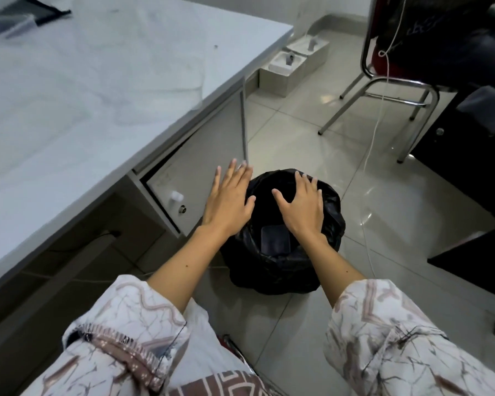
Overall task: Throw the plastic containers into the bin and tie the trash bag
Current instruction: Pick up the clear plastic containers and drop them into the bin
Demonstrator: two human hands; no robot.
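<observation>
Your hands hover spread over the bin.
Your left hand (229, 202) and right hand (303, 206) are flat, holding nothing; the bag-lined bin (283, 270) sits beneath them, a dark container (275, 239) inside.

1. Bag (283, 270): black, glossy.
2. Container (275, 239) in bag: dark.
3. Sleeves (120, 318): white w/ brown marbled lines, zigzag trim.
4. Table (103, 81): pale grey.
5. Floor (326, 144): white tiles.
6. Chair (383, 90): chrome legs, red seat.

Both hands (228, 200) (302, 205) outstretched (fingers spread)
</observation>
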